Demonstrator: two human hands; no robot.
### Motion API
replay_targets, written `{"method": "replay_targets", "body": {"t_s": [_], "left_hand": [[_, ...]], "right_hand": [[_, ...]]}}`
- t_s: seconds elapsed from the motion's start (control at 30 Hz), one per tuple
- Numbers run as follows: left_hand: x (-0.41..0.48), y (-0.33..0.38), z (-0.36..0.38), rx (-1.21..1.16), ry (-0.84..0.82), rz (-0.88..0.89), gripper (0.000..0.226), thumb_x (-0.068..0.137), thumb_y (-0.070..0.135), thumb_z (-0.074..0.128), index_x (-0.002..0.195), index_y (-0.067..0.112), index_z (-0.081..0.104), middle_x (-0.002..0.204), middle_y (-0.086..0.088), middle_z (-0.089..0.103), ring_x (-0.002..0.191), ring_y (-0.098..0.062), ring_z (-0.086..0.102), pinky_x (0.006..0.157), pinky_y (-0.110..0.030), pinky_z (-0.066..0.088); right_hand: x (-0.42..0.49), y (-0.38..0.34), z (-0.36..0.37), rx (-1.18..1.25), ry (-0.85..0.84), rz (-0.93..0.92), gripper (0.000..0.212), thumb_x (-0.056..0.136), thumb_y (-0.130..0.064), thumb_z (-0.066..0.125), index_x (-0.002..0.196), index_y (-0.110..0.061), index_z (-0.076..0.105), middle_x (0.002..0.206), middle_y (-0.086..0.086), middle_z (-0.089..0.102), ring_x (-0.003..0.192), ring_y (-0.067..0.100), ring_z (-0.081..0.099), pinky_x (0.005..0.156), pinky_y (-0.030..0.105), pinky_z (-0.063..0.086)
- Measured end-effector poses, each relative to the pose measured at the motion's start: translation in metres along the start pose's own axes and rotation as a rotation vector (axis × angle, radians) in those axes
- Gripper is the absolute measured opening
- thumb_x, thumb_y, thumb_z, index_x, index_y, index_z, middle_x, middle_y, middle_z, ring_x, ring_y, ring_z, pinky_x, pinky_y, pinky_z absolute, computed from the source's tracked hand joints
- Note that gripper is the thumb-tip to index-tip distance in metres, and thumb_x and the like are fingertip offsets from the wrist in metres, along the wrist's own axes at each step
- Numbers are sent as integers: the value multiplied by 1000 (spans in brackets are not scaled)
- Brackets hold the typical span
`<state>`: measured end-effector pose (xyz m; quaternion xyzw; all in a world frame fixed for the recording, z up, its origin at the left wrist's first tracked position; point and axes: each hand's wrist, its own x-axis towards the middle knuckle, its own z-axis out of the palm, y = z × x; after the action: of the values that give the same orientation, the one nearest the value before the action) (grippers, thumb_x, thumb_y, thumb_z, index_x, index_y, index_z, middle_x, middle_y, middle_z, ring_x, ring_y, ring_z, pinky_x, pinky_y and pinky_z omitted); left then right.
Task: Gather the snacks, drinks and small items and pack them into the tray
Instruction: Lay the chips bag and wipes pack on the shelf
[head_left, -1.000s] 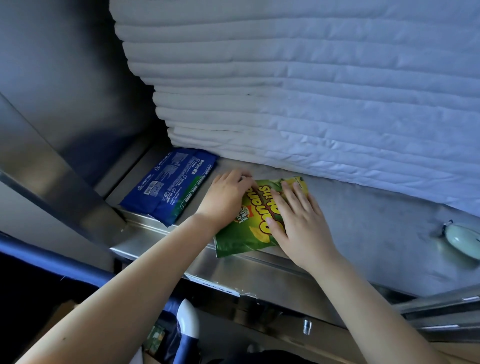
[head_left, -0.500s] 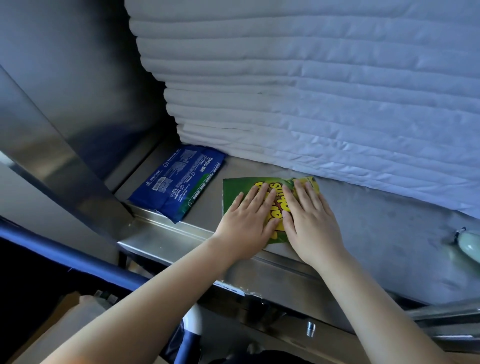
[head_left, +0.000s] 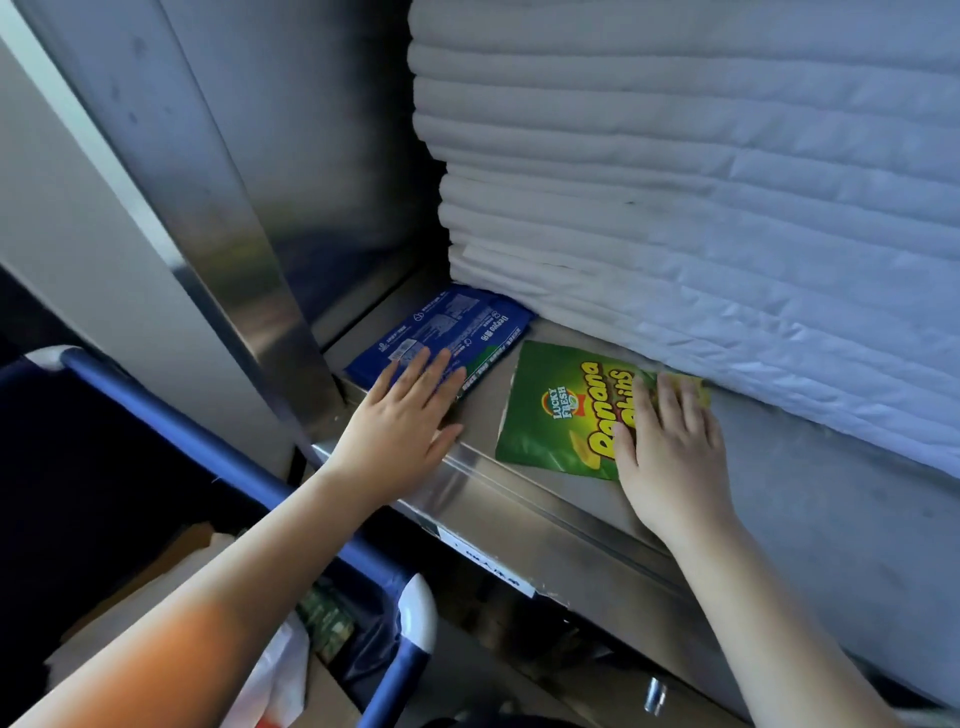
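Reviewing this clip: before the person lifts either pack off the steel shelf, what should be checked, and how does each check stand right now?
1. The left hand rests on the blue packet: ok, fingers lie flat on its near end, no grip yet.
2. The right hand rests on the banana chips bag: ok, flat on its right part, no grip yet.
3. Packs apart: ok, bare steel shelf shows between them.
4. Packs free of the stack of white folded cloth: cannot tell, both far ends reach its base.
5. Sight of the tray: not ok, none can be made out.
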<state>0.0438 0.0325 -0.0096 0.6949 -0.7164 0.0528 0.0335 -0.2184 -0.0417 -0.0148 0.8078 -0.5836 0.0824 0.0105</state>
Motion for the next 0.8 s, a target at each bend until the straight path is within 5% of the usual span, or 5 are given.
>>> {"method": "replay_targets", "body": {"t_s": [0.13, 0.27, 0.43, 0.8], "left_hand": [[-13, -10, -4, -41, 65, 18, 57, 95, 39, 48, 145, 15, 34, 152, -7, 32, 140, -24, 30, 113, -39, 25], [-19, -14, -6, -18, 283, 132, 42, 72, 16, 80, 112, 9, 69, 115, -8, 67, 99, -23, 67, 82, -35, 56], [-21, -17, -9, -69, 391, 265, 30, 67, -6, 74, 92, 10, 72, 90, -3, 69, 77, -21, 67, 67, -28, 56], [-10, -4, -22, -139, 588, 234, 18, 75, 0, 73, 91, 8, 72, 89, -4, 69, 76, -20, 67, 54, -31, 55]], "right_hand": [[13, -25, -12, 134, 104, -226, 61, 92, -38, 53, 143, -8, 38, 150, 15, 33, 139, 32, 29, 112, 47, 26], [45, -66, -20, 177, 68, -564, 51, 91, -26, 58, 139, -13, 45, 147, 6, 40, 132, 23, 41, 107, 34, 36], [73, -97, -15, 147, 43, -778, 42, 86, -4, 59, 128, -11, 56, 126, 6, 58, 113, 25, 53, 89, 36, 48], [78, -82, -2, 258, 287, -739, 20, 80, -14, 71, 99, -14, 65, 96, 1, 63, 83, 22, 59, 62, 35, 51]]}}
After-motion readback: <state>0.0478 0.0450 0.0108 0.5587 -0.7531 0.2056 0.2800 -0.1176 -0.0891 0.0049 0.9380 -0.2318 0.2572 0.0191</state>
